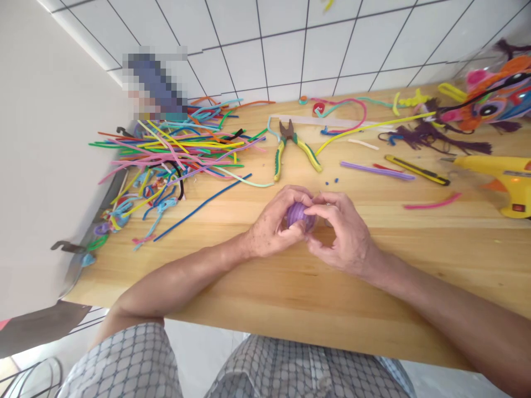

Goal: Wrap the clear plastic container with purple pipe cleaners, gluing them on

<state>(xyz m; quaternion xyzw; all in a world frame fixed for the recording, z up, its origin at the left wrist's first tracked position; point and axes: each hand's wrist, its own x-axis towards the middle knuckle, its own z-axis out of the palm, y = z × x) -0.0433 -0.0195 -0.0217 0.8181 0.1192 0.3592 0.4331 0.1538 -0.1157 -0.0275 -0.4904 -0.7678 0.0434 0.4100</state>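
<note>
Between my two hands, above the wooden table, is a purple ball [300,215] with ridges that look like coiled pipe cleaner. My left hand [279,224] wraps around its left side, thumb across the front. From the right, my right hand [344,232] touches the ball with its thumb and fingertips, the fingers bent in a pinch. Part of the ball is hidden by the fingers. Just beyond my hands lie pliers [292,145] with yellow-green handles, spread apart. Two tiny blue bits [332,181] sit near my right fingers.
A heap of coloured pipe cleaners [186,149] covers the back left. To the right are purple pipe cleaner lengths [377,171], a yellow utility knife [417,169] and a yellow glue gun [498,179]. A colourful pipe cleaner figure [489,102] stands near the tiled wall [286,44].
</note>
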